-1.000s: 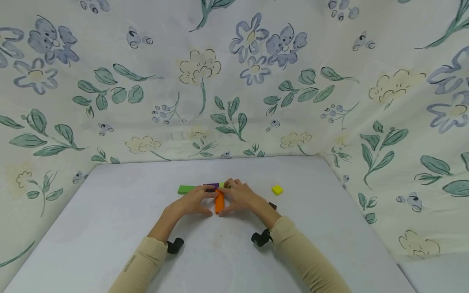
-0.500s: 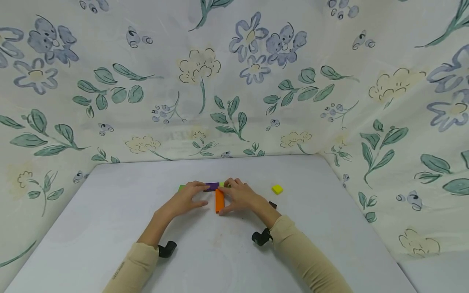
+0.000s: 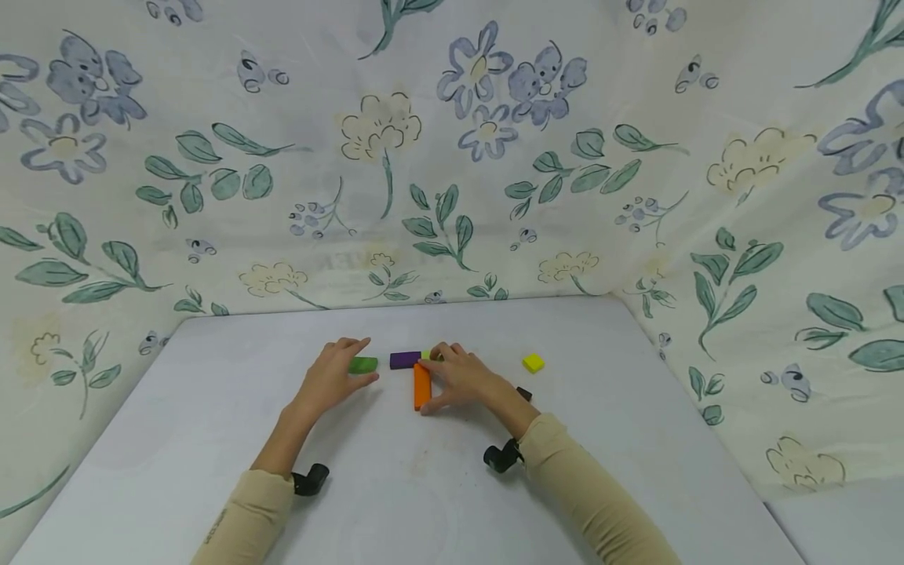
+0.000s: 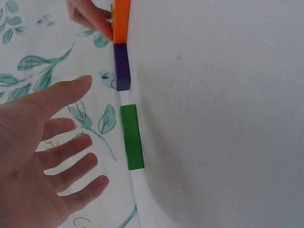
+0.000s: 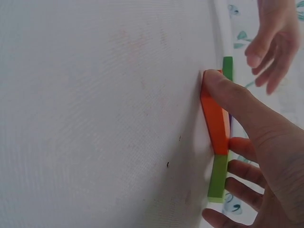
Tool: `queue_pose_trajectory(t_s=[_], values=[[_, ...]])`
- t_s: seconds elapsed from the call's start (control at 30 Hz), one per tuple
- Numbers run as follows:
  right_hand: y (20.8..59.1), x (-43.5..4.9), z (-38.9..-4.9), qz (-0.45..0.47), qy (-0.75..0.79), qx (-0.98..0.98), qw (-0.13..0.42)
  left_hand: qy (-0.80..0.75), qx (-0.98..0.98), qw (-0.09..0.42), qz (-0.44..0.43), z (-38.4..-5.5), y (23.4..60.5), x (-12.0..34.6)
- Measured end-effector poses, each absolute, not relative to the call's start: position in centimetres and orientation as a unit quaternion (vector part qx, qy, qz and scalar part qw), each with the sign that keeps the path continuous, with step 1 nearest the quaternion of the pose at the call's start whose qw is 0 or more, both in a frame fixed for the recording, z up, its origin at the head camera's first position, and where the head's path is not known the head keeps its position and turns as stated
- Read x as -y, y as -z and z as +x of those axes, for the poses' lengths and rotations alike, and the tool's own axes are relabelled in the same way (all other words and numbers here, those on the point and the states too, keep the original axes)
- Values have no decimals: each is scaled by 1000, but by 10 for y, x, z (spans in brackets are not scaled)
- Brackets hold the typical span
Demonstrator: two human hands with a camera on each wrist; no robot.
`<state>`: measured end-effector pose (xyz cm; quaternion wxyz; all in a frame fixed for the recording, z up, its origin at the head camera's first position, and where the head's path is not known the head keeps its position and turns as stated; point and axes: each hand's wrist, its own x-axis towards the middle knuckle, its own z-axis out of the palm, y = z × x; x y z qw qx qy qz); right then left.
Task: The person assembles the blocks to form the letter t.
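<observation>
An orange block (image 3: 421, 388) lies lengthwise away from me, its far end against a row of blocks. My right hand (image 3: 462, 378) holds it, thumb on the near end and fingers at the far end by a light green block (image 5: 218, 178). Left of that, a purple block (image 3: 405, 360) lies crosswise behind the orange one. A darker green block (image 3: 363, 365) sits further left, with a gap between it and the purple one. My left hand (image 3: 328, 379) hovers around the green block, thumb and fingers spread, apart from it in the left wrist view.
On the white table (image 3: 424, 494), a yellow block (image 3: 533, 362) lies to the right. A dark brown block (image 3: 524, 394) is partly hidden behind the right wrist. Floral cloth (image 3: 452, 157) hangs at the back and sides.
My left hand has moved left, away from the orange and purple blocks, to the green block. The right hand has stayed on the orange block.
</observation>
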<state>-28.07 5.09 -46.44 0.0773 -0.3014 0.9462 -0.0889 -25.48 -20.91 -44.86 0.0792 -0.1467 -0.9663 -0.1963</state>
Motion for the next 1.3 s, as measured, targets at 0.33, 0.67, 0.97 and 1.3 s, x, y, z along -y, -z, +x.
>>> queue_pose_trajectory(t_s=[0.33, 0.67, 0.97, 1.3], values=[[463, -50, -279, -295, 91, -948, 81, 205, 974, 42, -88, -257, 450, 216], [462, -49, -279, -295, 85, -948, 82, 173, 984, 34, -26, -258, 452, 221], [460, -50, -278, -298, 81, -948, 79, 178, 984, 16, 3, -263, 452, 217], [461, -49, -278, -296, 84, -948, 80, 207, 978, 2, 17, -268, 457, 212]])
